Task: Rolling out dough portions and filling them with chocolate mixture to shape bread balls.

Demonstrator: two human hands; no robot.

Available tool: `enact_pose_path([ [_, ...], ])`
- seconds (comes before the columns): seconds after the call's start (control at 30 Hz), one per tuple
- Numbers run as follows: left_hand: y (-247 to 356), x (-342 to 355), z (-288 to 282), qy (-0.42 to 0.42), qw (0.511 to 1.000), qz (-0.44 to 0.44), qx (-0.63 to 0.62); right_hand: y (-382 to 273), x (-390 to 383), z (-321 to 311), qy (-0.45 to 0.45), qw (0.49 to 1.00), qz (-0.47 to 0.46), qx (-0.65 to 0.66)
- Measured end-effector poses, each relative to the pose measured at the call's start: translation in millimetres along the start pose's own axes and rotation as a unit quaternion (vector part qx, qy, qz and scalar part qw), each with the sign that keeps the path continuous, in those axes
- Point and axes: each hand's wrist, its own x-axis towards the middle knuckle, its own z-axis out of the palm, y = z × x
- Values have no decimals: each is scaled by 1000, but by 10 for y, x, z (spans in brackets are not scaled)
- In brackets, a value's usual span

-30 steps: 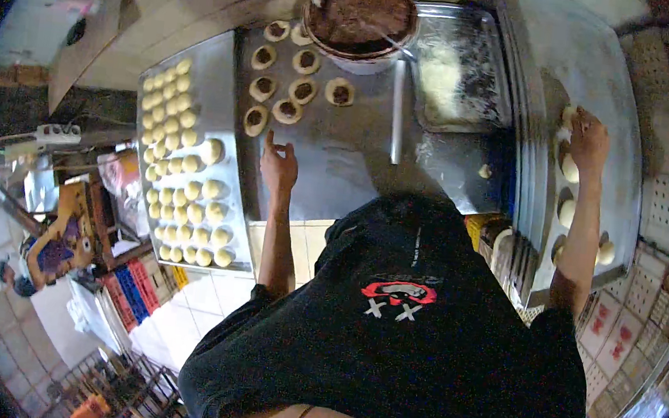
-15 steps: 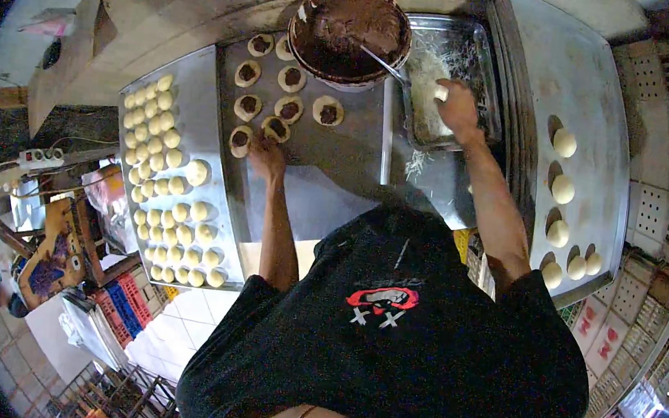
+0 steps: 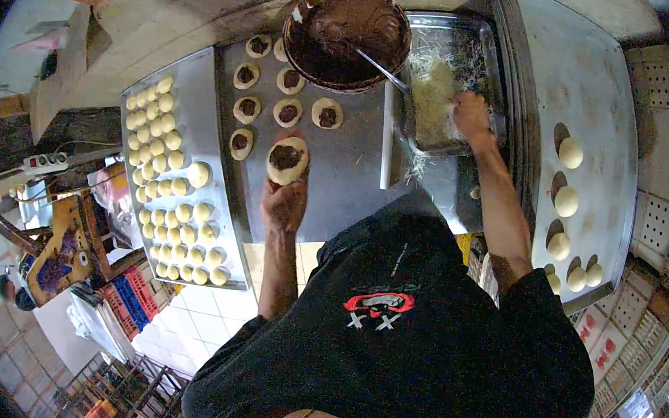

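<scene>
My left hand point(image 3: 284, 205) holds up a flattened dough round point(image 3: 287, 172) with dark brown chocolate-like filling in its middle. The fingers lie mostly under the dough. Over a metal tray point(image 3: 455, 25) of pale shreds that look like grated cheese point(image 3: 432, 96), my right hand point(image 3: 472, 116) is closed. Whatever its fingers hold is hidden. Several filled dough rounds point(image 3: 288, 113) lie on the dark metal sheet point(image 3: 346, 181) around and beyond my left hand. A bucket point(image 3: 290, 51) of brown filling stands at the far middle, with a metal utensil handle point(image 3: 382, 69) sticking out.
On the left, a metal tray point(image 3: 220, 233) bears many plain dough balls point(image 3: 164, 144). Another tray point(image 3: 604, 91) sits at the right with several larger balls point(image 3: 566, 202). Stray shreds point(image 3: 419, 166) lie below the cheese tray. A power strip point(image 3: 46, 163) is at the far left.
My left hand has lifted a filled dough round off the sheet and brought it nearer to me. My right hand has shifted right and slightly nearer; the pale bit in its fingers no longer shows.
</scene>
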Motion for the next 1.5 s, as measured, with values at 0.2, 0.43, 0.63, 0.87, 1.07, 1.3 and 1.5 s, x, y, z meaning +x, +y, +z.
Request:
enact_pose_path([
  [0.2, -367, 363, 736, -81, 969, -121, -201, -537, -291, 607, 115, 706, 167, 678],
  [0.43, -1178, 931, 664, -10, 961, -249, -116, -460, -447, -154, 137, 963, 35, 227],
  [0.63, -1858, 1149, 402, -35, 962, -259, 79, -670, -691, -843, 152, 708, 135, 677],
  [0.87, -1918, 1256, 798, -99, 884, -255, 378, -881, -755, -690, 248, 845, 95, 464],
  [1.07, -1872, 1201, 926, -102, 869, -165, 456, -905, -710, -912, 244, 875, 91, 408],
  [1.3, -1884, 1288, 746, -139, 906, -224, 330, -584, -709, -815, 71, 634, 120, 761],
  [1.5, -2065, 1395, 445, -211, 817, -188, 502, -859, -789, -985, 171, 843, 123, 495],
])
